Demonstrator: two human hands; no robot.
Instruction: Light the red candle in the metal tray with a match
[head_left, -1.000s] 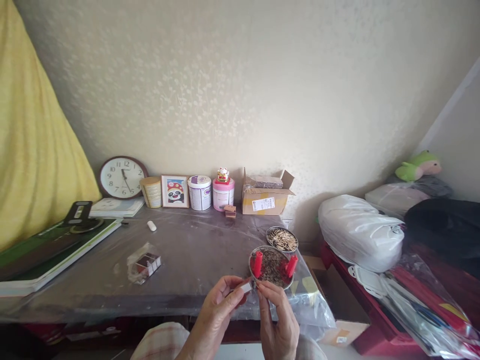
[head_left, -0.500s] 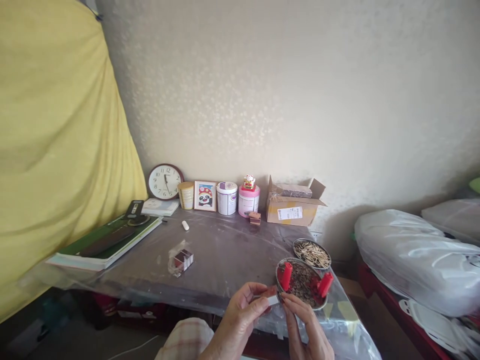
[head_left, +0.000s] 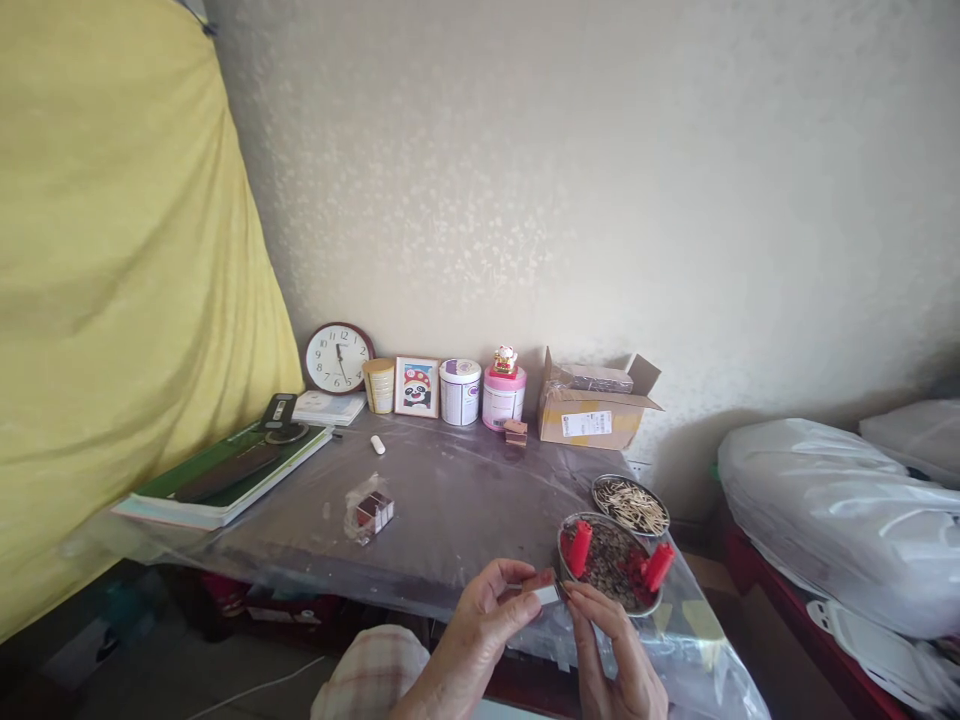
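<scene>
My left hand (head_left: pixel 484 625) is closed around a small matchbox (head_left: pixel 541 588) with a reddish-brown top and a white side. Close by on the right, the fingertips of my right hand (head_left: pixel 611 640) pinch a thin, dark, match-like stick (head_left: pixel 561 591) at the box's end; most of it is hidden. Just beyond my hands stands a round metal dish (head_left: pixel 658 610) with dark grains in it and two red candles (head_left: pixel 580 547) (head_left: pixel 659 568) upright or leaning. Behind it, a second dish holds many loose matchsticks (head_left: pixel 631 506).
On the plastic-covered table (head_left: pixel 465 500) lie matchboxes in torn wrap (head_left: pixel 373 510) and a white capsule-shaped piece (head_left: pixel 377 444). A clock (head_left: pixel 339 358), tubs (head_left: pixel 459 392), a framed picture (head_left: pixel 417 388) and a carton (head_left: pixel 592 418) line the wall. A green book (head_left: pixel 225 475) lies left.
My view has shifted slightly, so the table's things appear a little farther right. Both hands stay close together at the matchbox, with little movement.
</scene>
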